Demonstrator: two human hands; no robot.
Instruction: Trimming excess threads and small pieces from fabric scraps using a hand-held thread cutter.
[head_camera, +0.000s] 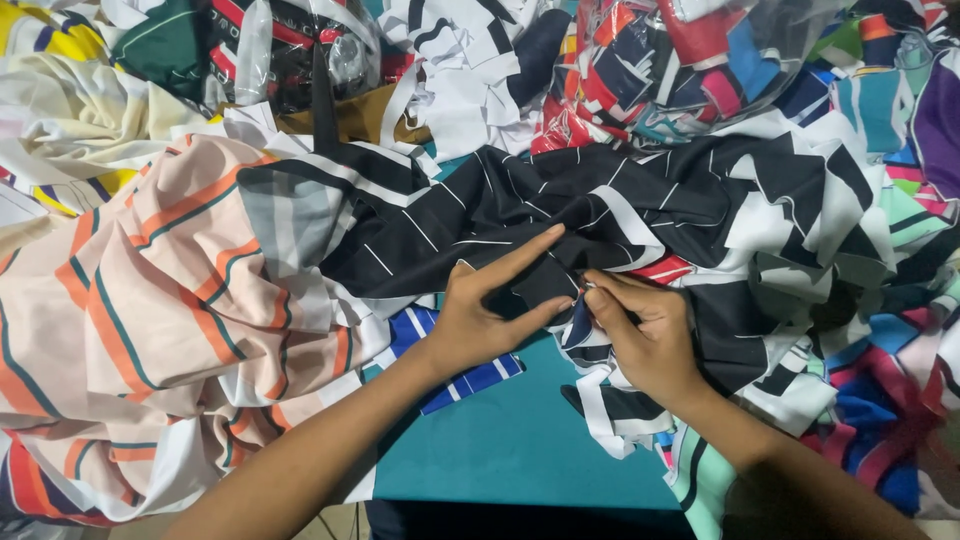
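Head view: both hands (480, 320) (640, 335) pinch black striped fabric (520, 215) beside clear bag (680, 60)

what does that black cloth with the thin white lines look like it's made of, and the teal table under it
The black cloth looks like thin woven fabric, matte, perhaps cotton or a blend: it creases softly where both hands pinch it. The teal table looks smooth and flat, maybe laminate or painted; hard to tell.
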